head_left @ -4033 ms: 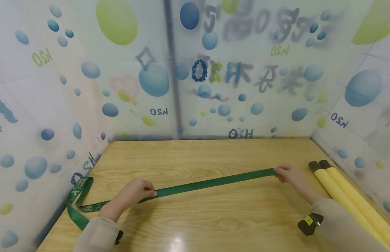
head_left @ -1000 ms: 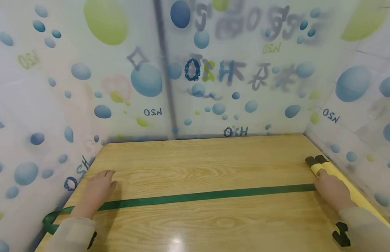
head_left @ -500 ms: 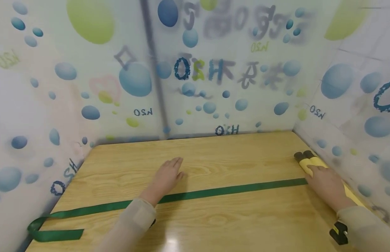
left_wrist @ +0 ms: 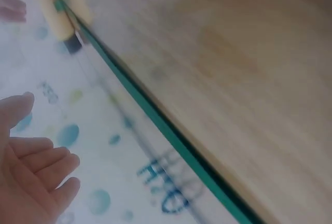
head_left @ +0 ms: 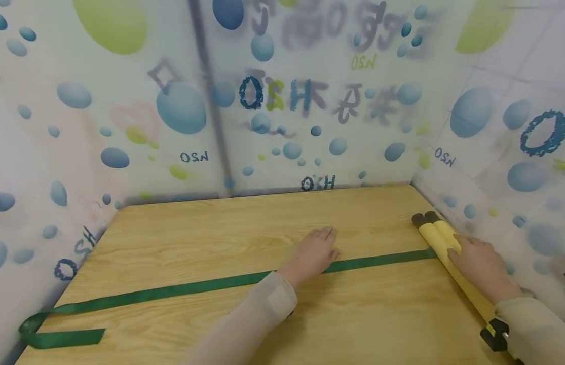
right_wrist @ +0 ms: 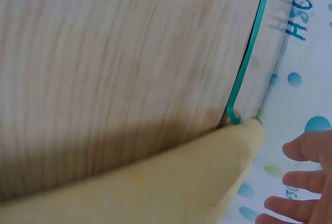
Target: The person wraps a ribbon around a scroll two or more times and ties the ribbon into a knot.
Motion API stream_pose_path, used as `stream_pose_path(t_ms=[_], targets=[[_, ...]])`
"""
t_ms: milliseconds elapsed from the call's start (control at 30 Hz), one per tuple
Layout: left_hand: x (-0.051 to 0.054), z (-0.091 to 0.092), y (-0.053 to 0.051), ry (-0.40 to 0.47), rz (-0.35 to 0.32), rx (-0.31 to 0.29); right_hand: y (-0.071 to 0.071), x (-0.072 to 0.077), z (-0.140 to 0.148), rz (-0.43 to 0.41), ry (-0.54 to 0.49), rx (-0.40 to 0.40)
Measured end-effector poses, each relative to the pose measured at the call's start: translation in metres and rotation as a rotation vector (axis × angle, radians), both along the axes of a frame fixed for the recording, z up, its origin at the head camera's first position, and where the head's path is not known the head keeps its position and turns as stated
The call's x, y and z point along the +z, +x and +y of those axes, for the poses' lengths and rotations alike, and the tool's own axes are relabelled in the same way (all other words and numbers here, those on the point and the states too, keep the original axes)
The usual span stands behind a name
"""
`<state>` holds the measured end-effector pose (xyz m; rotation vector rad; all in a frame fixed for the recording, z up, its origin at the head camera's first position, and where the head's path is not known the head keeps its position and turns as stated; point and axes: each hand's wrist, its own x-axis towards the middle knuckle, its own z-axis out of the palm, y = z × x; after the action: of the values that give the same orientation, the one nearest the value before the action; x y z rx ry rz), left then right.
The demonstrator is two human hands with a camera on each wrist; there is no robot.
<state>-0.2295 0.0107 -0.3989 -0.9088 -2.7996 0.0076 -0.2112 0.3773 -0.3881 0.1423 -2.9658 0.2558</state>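
Note:
A long green ribbon (head_left: 186, 288) lies across the wooden table, folded back on itself at the left end. Its right end meets the two yellow rolls (head_left: 439, 243) with black ends; whether it runs beneath them I cannot tell. My left hand (head_left: 311, 253) hovers around the ribbon's right half, fingers extended and holding nothing. Over the yellow rolls is my right hand (head_left: 480, 266). In the right wrist view, that hand's spread fingers (right_wrist: 293, 208) show near the roll (right_wrist: 140, 177) without gripping it. The left palm (left_wrist: 31, 187) looks bare too.
The wooden table (head_left: 209, 228) is bounded at the back by a pale wall (head_left: 282, 167) printed with blue and green drops. Side walls of the same print close off the left and right. The rolls lie along the right edge.
Both hands have let go of the ribbon, which was stretched between them and now lies flat. The left hand went left, then swept right; the right hand moved onto the rolls. The view turned right.

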Motion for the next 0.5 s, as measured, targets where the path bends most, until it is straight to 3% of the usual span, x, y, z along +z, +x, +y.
stream_pose_path(t_ms=[167, 300, 500], targets=[[-0.001, 0.05, -0.004, 0.002, 0.004, -0.041, 0.001, 0.004, 0.019, -0.105, 0.019, -0.043], [-0.004, 0.087, -0.006, 0.016, -0.02, -0.031, 0.001, 0.005, 0.034, -0.147, 0.037, -0.021], [-0.005, 0.128, -0.004, 0.013, -0.007, -0.015, 0.0, 0.003, 0.05, -0.263, 0.044, -0.003]])
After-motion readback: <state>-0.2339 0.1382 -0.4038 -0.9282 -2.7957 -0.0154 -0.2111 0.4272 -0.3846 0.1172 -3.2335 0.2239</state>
